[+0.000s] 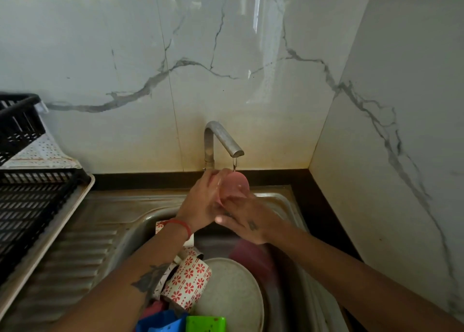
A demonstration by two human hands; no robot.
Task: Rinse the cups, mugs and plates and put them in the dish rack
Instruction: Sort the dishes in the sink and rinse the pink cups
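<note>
Under the tap (221, 141), both hands meet over the steel sink (283, 201) and hold a pink cup (237, 182) in the thin stream of water. The left hand (200, 201) has its fingers curled round the left side of the cup, and a red band sits on that wrist. The right hand (247, 222) grips the cup from below and from the right; its fingers are blurred, so I cannot say exactly how they lie, but they seem to be wrapped on the lower part of the cup.

Lower in the sink, a white mug with red flowers (187, 285) lies on its side, touching a pale speckled plate (236, 296). Another pink item (251, 256) is behind the plate, too blurred to name. At the bottom edge there are a blue plastic piece (163, 323) and a green one (206, 324).

On the left, the black dish rack (30, 206) stands on a pale tray (50, 236), beside the ribbed draining board (82, 256).
</note>
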